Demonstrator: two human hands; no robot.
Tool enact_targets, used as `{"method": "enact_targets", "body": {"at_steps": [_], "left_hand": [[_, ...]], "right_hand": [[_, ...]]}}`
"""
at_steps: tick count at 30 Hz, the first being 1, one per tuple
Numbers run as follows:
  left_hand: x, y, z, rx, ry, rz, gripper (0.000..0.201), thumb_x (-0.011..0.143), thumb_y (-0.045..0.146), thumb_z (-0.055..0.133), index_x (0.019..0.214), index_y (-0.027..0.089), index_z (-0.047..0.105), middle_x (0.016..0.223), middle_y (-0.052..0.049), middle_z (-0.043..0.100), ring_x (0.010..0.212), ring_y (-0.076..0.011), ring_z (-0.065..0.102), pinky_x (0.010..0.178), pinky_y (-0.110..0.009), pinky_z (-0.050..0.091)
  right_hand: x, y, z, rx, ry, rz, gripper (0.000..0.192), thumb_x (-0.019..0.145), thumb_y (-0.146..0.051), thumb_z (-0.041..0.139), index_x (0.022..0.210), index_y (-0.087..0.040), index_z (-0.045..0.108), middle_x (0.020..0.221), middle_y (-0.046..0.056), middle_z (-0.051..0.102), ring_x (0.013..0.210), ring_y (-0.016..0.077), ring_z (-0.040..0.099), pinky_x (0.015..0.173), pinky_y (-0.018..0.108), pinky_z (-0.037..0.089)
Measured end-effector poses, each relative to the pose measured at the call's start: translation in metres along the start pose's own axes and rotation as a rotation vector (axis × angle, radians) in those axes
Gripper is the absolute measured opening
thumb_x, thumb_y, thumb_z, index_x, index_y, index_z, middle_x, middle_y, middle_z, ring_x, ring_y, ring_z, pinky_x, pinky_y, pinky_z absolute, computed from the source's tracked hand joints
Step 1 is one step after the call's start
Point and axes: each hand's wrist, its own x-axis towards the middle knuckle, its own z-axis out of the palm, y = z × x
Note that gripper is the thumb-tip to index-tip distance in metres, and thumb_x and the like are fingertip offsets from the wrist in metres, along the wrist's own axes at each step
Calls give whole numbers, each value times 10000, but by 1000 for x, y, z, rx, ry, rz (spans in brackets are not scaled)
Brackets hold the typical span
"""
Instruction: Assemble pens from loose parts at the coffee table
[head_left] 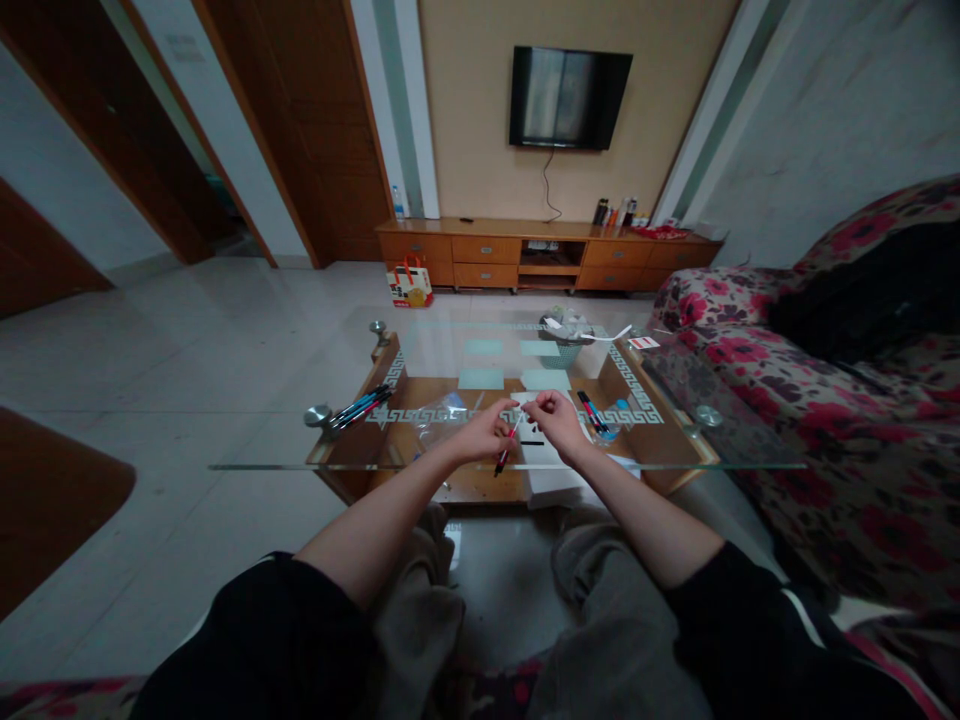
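Note:
Over the glass coffee table (442,466), my left hand (486,432) is closed around a pen (504,458), its red and black end pointing down and a thin pale part running up toward the other hand. Close beside it, my right hand (553,418) is pinched at the pen's upper end; whatever lies between its fingertips is too small to make out. A short black piece (532,443) shows just below the hands, over a white stack (551,482). Several blue, black and red pens (361,408) lie to the left, and a few more pens (592,412) to the right.
A clear plastic bag (441,418) shows left of my hands. At the table's far side stands a green basket (566,352) with crumpled wrapping. A flowered sofa (757,380) borders the right; a low TV cabinet (486,250) and a paper bag (410,286) are beyond.

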Motion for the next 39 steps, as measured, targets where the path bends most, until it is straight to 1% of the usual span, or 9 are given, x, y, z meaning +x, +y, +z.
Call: {"method": "enact_targets", "body": {"at_steps": [5, 10, 15, 22, 27, 32, 36, 39], "left_hand": [[0, 0, 0, -23, -2, -7, 864, 713, 185, 710, 1469, 180, 290, 665, 54, 614, 536, -138, 615, 525, -222, 475], [0, 0, 0, -37, -6, -9, 872, 721, 194, 713, 1481, 186, 285, 668, 53, 607, 540, -140, 623, 534, -234, 495], [0, 0, 0, -43, 6, 13, 867, 736, 195, 707, 1486, 187, 272, 660, 58, 593, 535, -139, 621, 524, -228, 494], [1, -5, 0, -86, -3, 28, 843, 756, 195, 701, 1484, 190, 277, 664, 56, 591, 546, -147, 630, 532, -246, 513], [0, -3, 1, -69, 15, 18, 827, 760, 211, 715, 1474, 189, 297, 702, 37, 612, 543, -147, 633, 522, -243, 514], [-1, 0, 0, -57, 14, 10, 773, 773, 243, 725, 1444, 172, 349, 691, 31, 612, 546, -151, 636, 536, -256, 529], [-1, 0, 0, -41, 17, 24, 739, 785, 251, 717, 1432, 166, 371, 706, 22, 613, 565, -154, 641, 546, -263, 536], [-1, -1, -1, -20, 45, 23, 713, 797, 240, 700, 1430, 167, 379, 734, 14, 615, 571, -141, 633, 554, -257, 534]], "right_hand": [[-2, -1, 2, 20, 17, 30, 440, 663, -484, 786, 789, -231, 449, 674, -31, 617, 598, 150, 600, 473, 225, 398], [-5, -1, 5, -18, -23, -11, 422, 676, -496, 776, 775, -228, 464, 672, -28, 604, 623, 152, 596, 514, 239, 416], [-6, 0, 8, -44, -57, -16, 415, 672, -496, 777, 767, -223, 480, 639, -32, 585, 605, 149, 575, 513, 238, 399], [-7, -2, 9, -59, -84, -43, 413, 671, -489, 780, 743, -215, 479, 596, -52, 545, 538, 120, 498, 502, 235, 368], [-5, 3, 7, -61, -92, -49, 380, 697, -463, 772, 751, -214, 491, 627, -36, 568, 574, 133, 526, 525, 241, 391], [-4, 7, 8, -100, -96, -92, 339, 716, -444, 753, 758, -211, 510, 636, -32, 571, 604, 138, 531, 559, 247, 407], [-4, 6, 8, -133, -106, -111, 305, 732, -424, 733, 758, -207, 520, 667, -23, 581, 630, 142, 541, 590, 255, 422], [-3, 2, 2, -208, -114, -160, 259, 762, -398, 712, 775, -201, 545, 699, -13, 594, 646, 145, 551, 620, 267, 440]]}}
